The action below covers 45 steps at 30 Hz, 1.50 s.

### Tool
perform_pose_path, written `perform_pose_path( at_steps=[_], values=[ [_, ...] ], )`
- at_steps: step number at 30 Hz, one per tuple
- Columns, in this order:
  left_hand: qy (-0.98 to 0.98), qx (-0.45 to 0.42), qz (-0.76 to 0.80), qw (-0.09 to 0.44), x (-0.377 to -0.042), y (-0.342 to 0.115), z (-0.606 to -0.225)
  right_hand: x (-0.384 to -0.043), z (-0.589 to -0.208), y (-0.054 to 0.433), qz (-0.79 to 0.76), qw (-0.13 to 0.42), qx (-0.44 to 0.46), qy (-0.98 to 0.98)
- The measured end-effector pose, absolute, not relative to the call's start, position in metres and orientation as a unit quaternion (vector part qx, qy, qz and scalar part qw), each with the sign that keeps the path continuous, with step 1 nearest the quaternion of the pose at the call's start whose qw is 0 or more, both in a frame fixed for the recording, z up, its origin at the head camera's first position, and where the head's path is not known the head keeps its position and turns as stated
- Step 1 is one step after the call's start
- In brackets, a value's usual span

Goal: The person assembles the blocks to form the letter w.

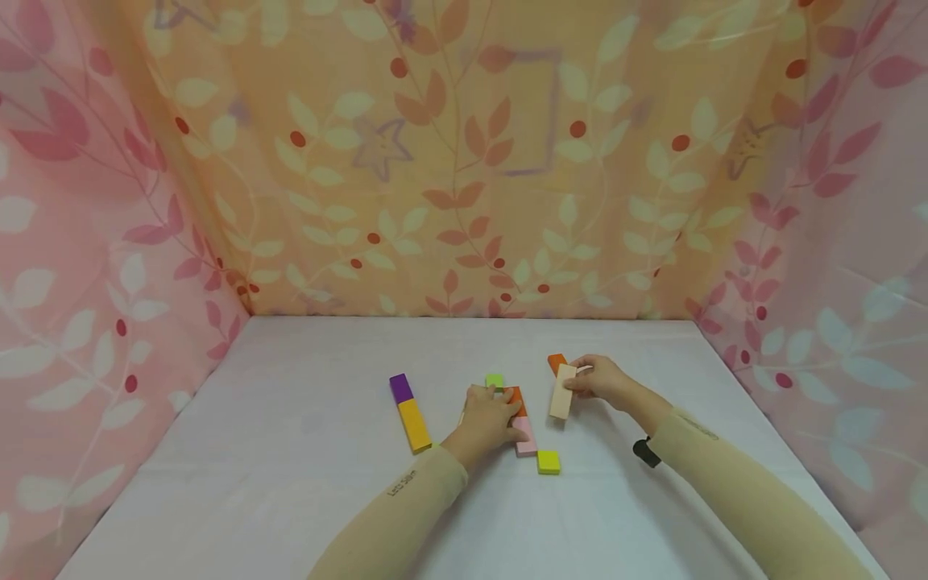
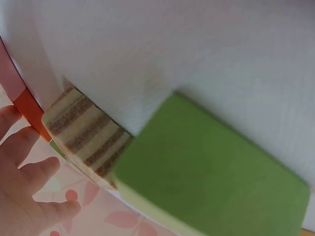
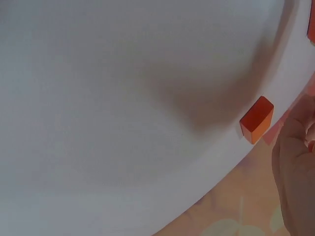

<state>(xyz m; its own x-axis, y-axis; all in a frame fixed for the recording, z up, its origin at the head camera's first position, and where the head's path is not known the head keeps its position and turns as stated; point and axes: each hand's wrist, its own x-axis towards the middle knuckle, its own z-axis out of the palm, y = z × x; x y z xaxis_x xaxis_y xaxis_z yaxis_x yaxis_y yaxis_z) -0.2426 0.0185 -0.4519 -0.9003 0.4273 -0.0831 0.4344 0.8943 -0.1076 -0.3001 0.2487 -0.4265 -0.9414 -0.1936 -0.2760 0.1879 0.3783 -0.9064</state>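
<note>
In the head view my left hand (image 1: 487,423) reaches over a row of blocks, its fingertips at an orange block (image 1: 516,401) and a pink block (image 1: 527,437). Its fingers are spread in the left wrist view, beside a striped wooden block (image 2: 88,130) and a large green block (image 2: 211,167). My right hand (image 1: 609,382) pinches a pale wooden block (image 1: 562,392) between thumb and fingers, tilted above the white table. Behind that block another orange block (image 1: 557,363) lies partly covered. The right wrist view catches only the edge of the right hand (image 3: 298,162).
Left of the hands, a purple block (image 1: 401,388) and a yellow-orange block (image 1: 415,425) lie end to end. A lime block (image 1: 495,382) sits behind the left hand and a yellow-green block (image 1: 548,462) in front. Floral cloth walls (image 1: 464,161) enclose the white table (image 1: 290,483).
</note>
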Motion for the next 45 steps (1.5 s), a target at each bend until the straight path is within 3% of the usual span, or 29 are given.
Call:
perform_pose_path(
  at_steps=[9,19,27,45],
  values=[
    [0.972,0.225,-0.065,0.016,-0.242,0.018,-0.453,-0.279,-0.434,0.255,-0.516,0.205,0.027,0.831],
    [0.972,0.225,-0.066,0.015,-0.242,0.018,-0.452,-0.264,-0.445,0.255,-0.432,0.181,0.033,0.883],
    [0.969,0.226,-0.098,0.004,-0.243,0.018,-0.452,-0.265,-0.449,0.255,-0.393,0.192,0.023,0.899],
    [0.974,0.219,-0.038,0.036,-0.241,0.019,-0.45,-0.262,-0.448,0.249,-0.368,0.207,0.023,0.906]
  ],
)
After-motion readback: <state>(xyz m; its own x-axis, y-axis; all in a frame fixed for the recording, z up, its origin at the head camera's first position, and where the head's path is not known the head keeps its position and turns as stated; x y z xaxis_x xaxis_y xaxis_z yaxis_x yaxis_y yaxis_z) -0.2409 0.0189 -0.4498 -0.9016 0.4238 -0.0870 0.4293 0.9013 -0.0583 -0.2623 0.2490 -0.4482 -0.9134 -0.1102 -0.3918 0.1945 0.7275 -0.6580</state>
